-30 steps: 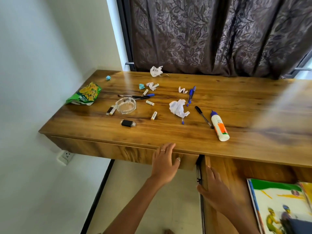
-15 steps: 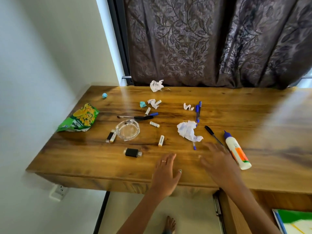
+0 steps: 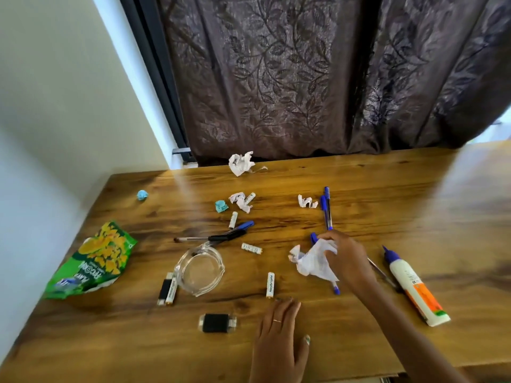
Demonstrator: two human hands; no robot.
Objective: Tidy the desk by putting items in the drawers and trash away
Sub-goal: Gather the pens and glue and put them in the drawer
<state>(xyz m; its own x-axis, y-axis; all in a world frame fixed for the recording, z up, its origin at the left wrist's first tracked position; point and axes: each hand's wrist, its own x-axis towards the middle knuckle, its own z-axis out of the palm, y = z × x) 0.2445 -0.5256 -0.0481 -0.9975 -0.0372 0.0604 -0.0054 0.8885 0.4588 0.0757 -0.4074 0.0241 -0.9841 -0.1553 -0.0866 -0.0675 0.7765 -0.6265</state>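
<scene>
Wooden surface [image 3: 359, 194] holds scattered clutter. Right hand [image 3: 349, 262] fingers curl around the crumpled paper [image 3: 311, 262]; left hand [image 3: 279, 338] lies flat, fingers together. A blue pen [image 3: 335, 288] under the paper could get dragged away.

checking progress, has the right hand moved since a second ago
Yes: the right hand went from the drawer up onto the desk, gripping the crumpled paper beside the glue bottle.

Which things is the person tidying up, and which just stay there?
Tidying up: crumpled paper held by right hand, pens, batteries, glue bottle, snack bag.
Staying: curtain, wall, desk.
</scene>
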